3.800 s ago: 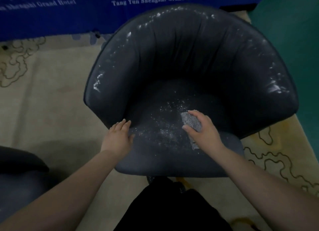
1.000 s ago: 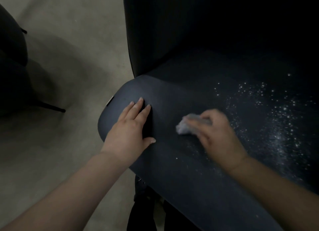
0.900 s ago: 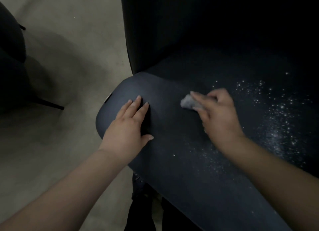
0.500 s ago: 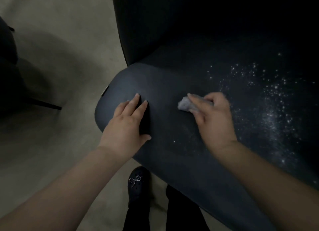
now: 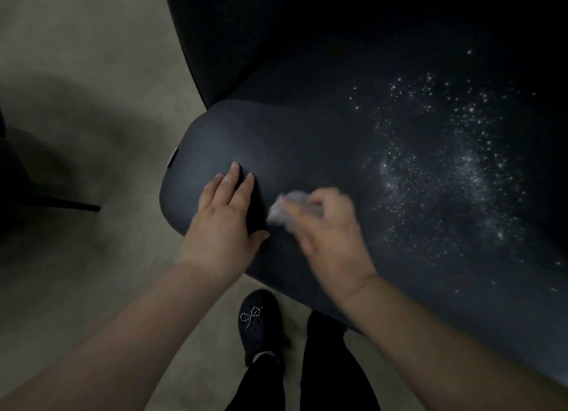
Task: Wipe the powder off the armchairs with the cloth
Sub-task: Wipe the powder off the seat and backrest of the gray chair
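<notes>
- My left hand (image 5: 226,226) lies flat on the front corner of the armchair (image 5: 307,140) seat, fingers straight and holding nothing; I judge it steadies the chair so it does not shift under the wiping.
- My right hand (image 5: 330,238) has its grip curled around the cloth (image 5: 281,209), a small pale bunched wad that pokes out past the fingertips and presses on the seat just beside my left hand. The hand is blurred, so exact finger placement is unclear.
- Bunching the cloth likely gives a firm pad for rubbing.
- The powder (image 5: 445,170) lies as white specks across the seat's middle, to the right of the cloth and apart from it; the patch near my hands looks clean.
- I judge the job only partly done: the main scatter remains.
- A dark shoe (image 5: 258,321) stands on the floor (image 5: 92,72) below the seat edge.
</notes>
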A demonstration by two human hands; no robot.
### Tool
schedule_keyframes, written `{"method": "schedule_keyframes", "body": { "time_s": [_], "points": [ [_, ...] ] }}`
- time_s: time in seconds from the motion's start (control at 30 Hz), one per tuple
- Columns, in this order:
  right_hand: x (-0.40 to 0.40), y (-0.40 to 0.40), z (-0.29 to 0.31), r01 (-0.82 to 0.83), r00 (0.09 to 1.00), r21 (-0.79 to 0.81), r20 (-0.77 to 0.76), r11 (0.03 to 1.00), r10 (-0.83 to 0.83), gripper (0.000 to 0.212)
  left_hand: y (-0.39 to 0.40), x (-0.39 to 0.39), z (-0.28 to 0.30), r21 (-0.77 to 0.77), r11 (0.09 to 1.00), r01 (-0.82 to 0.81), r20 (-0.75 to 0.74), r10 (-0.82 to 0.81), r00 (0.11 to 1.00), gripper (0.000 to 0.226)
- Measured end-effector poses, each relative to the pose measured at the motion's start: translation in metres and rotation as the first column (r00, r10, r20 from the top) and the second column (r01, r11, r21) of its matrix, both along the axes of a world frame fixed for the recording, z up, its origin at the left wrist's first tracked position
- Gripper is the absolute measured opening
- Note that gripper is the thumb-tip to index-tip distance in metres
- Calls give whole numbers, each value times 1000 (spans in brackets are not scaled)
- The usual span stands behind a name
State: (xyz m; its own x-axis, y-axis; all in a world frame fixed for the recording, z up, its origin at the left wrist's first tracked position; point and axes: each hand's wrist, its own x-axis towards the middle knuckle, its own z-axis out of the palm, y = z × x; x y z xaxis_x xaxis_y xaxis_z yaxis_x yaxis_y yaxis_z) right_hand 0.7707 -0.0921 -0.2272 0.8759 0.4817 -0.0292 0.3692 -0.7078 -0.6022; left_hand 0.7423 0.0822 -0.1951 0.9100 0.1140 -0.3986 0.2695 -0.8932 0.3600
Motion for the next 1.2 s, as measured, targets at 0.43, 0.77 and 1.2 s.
{"method": "schedule_keyframes", "body": {
  "time_s": [0.43,0.77,1.2],
  "points": [
    [19,-30,-4,116,962,22,248,993,-118,45,-20,10,0,-25,1000,6,21,-5,1000,87],
    [52,-55,-1,392,884,-41,292,919,-365,48,-30,48,4,-16,1000,16,5,-16,1000,96],
    [100,-59,-5,210,941,-4,271,978,-201,40,-43,85,4,-41,999,35,20,-34,999,96]
  ]
}}
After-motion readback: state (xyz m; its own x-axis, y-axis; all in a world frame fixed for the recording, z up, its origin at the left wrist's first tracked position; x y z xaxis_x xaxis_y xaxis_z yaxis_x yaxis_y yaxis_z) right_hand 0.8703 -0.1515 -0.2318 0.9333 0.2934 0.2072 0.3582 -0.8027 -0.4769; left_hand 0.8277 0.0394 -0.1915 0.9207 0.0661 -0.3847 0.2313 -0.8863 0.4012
